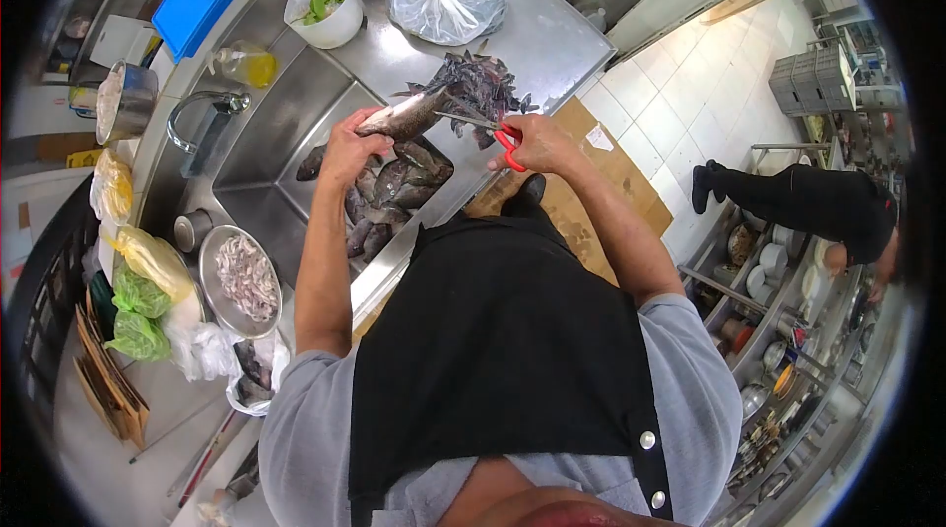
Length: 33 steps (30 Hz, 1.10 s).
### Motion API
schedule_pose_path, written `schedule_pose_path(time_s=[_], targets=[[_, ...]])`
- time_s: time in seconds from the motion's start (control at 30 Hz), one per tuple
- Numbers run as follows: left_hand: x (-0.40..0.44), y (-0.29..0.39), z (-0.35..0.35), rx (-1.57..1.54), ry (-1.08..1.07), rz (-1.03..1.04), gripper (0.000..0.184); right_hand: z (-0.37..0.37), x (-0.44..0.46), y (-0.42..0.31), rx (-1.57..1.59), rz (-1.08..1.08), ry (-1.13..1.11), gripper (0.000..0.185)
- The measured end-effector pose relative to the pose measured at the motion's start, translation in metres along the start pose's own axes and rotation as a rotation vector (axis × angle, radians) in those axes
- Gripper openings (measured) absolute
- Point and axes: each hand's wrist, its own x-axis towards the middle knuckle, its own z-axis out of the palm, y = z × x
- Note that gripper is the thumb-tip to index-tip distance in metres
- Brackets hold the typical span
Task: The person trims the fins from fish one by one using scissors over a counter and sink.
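My left hand (353,147) grips a dark-backed, pale-bellied fish (406,116) above the edge of the sink. In my right hand (540,145) are scissors (508,147) with red handles, their blades pointing left at the far end of the fish. Whether the blades touch it I cannot tell. A heap of dark cut fins (488,84) lies on the steel counter just beyond the blades. Several whole fish (399,182) are piled in the sink (261,177) below my left hand.
A knotted clear plastic bag (446,0) and a white tub (325,15) with green leaves stand at the back. The faucet (202,113) rises at left, near a bowl of pale seafood strips (241,281). Another person (808,207) bends by the shelves at right.
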Motion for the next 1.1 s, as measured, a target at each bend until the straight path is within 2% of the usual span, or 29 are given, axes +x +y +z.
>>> schedule_pose_path(time_s=[0.1, 0.17, 0.3, 0.43, 0.53, 0.6, 0.73, 0.9, 0.93, 1.0, 1.07, 1.1], targets=[[0.003, 0.012, -0.006, 0.142, -0.097, 0.019, 0.046, -0.013, -0.007, -0.012, -0.14, -0.026, 0.022, 0.065], [0.002, 0.023, -0.005, 0.342, -0.154, 0.077, 0.045, -0.009, -0.006, -0.018, -0.164, -0.026, 0.03, 0.065], [0.002, 0.031, -0.002, 0.348, -0.163, 0.105, 0.045, -0.005, -0.002, -0.015, -0.111, -0.038, 0.003, 0.065], [0.008, 0.022, -0.01, 0.135, -0.224, -0.044, 0.049, 0.001, 0.005, -0.011, -0.015, -0.101, -0.012, 0.064], [0.012, 0.02, -0.019, 0.03, -0.278, -0.126, 0.052, 0.005, 0.014, -0.008, -0.013, -0.133, -0.052, 0.072], [0.013, 0.02, -0.018, 0.007, -0.315, -0.163, 0.054, 0.018, 0.019, 0.0, -0.053, -0.347, 0.236, 0.087], [0.008, 0.023, -0.013, 0.054, -0.358, -0.166, 0.053, 0.019, 0.015, -0.007, -0.096, -0.395, 0.216, 0.101], [0.012, 0.013, -0.023, -0.017, -0.409, -0.201, 0.053, 0.019, 0.016, -0.01, 0.019, -0.478, 0.188, 0.07], [0.011, 0.01, -0.024, -0.078, -0.401, -0.203, 0.054, 0.017, 0.015, -0.011, 0.018, -0.481, 0.185, 0.07], [0.006, 0.007, -0.024, -0.138, -0.392, -0.206, 0.054, 0.014, 0.011, -0.013, 0.145, -0.352, 0.063, 0.068], [-0.002, 0.007, -0.015, -0.395, -0.283, -0.129, 0.056, 0.019, 0.011, -0.009, 0.191, -0.348, 0.086, 0.067], [-0.002, 0.002, -0.005, -0.394, -0.282, -0.129, 0.056, 0.021, 0.011, -0.008, 0.238, -0.342, 0.11, 0.066]])
